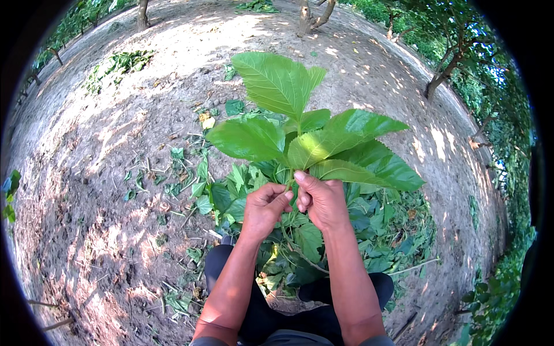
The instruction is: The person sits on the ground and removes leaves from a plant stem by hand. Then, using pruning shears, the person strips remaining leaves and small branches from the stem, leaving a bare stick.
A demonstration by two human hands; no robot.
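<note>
- Outdoor plot, bare dry ground (104, 190), patchy sun and shade, rows of small trees along the far and right edges; three trunks were clear: one at top left (142, 14), one at top centre (306, 17), one at right (441, 75).
- Leafy sprig (306, 135) was held up in front of the person, centre of view, above both hands; about six broad green toothed leaves fanned out, the tallest pointing away at the top.
- Left hand (264, 206) was curled shut round the lower stem, thumb across the fingers.
- Right hand (323, 199) was just beside it, touching, thumb and fingers pinching the stem right under the leaves.
- Both forearms came in from the lower edge; the person's two dark-clad legs (259, 311) showed below.
- Pile of cut leaves and twigs (346, 230) lay on the ground directly under the hands, partly hidden by hands and sprig; too many to count.
- One long bare twig (303, 254) crossed the pile between the forearms.
- Loose leaves scattered left of the pile (173, 173), well apart from each other.
- A second leaf heap (118, 64) lay far off at upper left.
</note>
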